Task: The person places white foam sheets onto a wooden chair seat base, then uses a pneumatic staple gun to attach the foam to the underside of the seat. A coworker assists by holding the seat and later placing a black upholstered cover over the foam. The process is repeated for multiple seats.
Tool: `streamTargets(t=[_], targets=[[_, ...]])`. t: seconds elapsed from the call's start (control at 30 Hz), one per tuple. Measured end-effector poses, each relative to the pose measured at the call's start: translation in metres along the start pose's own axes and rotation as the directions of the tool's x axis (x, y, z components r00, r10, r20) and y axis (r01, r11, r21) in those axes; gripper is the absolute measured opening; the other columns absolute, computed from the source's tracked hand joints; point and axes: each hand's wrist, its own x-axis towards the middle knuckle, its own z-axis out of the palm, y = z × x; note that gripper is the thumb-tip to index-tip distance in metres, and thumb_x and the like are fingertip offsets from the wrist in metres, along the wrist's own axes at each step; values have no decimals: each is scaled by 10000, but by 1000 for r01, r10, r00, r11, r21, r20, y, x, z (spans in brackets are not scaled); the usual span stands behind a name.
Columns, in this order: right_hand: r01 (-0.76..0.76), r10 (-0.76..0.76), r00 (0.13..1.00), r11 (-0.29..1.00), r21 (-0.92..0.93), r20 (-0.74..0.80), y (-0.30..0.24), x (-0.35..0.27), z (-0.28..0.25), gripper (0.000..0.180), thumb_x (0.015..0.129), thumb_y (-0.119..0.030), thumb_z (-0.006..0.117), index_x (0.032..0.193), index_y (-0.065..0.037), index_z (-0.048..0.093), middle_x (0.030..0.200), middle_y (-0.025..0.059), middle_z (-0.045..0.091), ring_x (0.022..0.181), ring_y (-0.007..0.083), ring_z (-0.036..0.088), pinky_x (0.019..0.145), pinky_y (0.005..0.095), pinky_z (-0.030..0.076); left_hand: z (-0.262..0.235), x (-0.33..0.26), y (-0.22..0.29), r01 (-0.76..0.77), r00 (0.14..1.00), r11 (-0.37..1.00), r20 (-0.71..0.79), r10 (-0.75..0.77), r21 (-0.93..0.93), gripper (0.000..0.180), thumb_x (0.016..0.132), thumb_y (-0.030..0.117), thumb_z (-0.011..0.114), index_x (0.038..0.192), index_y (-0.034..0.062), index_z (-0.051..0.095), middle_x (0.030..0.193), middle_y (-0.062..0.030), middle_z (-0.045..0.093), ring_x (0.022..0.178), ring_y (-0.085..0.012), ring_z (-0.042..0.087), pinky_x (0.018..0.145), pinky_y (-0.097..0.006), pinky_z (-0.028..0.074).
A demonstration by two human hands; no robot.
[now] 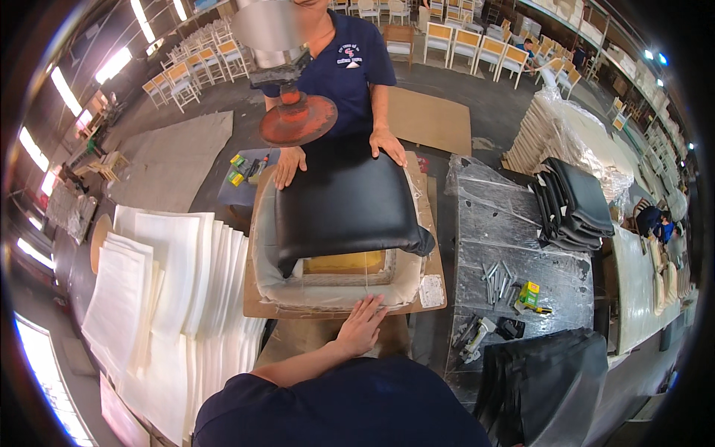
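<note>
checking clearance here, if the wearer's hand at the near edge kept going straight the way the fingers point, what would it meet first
The hand already rests at the near edge of the white foam seat pad. Going straight on, it would slide over that pad's rim and probably meet the black cover next; depth is hard to judge.

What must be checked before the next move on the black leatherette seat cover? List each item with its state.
1. Black leatherette seat cover over the whole white foam cushion: not ok, the near edge is bare.
2. Left hand flat on the cushion's near edge: ok.
3. Right hand: cannot tell, out of view.
4. Co-worker's hands on the cover's far edge: ok.
5. Round rust-red press disc raised off the cover: ok, it seems.
</note>
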Motion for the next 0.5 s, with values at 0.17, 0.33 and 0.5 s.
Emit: streamTargets(t=[0.17,0.33,0.5], targets=[[87,-72,993,982,-169,94,1,-8,7,260,974,-267,731,1030,-14,727,949,150,728,893,307,728,790,461,649,-8,-3,-12,-16,1000,1000,27,16,-23,650,993,148,678,1612,64,498,1793,-177,276,1665,-412,259,1358,-546,246],[193,-135,973,919,-345,185,7,-6,-2,260,966,-277,730,1025,-24,737,947,149,737,895,307,735,795,461,646,-6,-3,-17,-28,999,998,26,30,-56,636,975,146,702,1583,58,537,1792,-166,293,1670,-394,256,1359,-536,253],[274,-164,953,823,-497,253,18,3,-32,261,959,-288,729,1020,-35,748,946,148,746,898,308,741,799,462,642,-1,0,-14,-75,997,996,-9,74,-53,612,955,146,728,1546,74,586,1780,-164,326,1655,-388,302,1346,-542,284]])
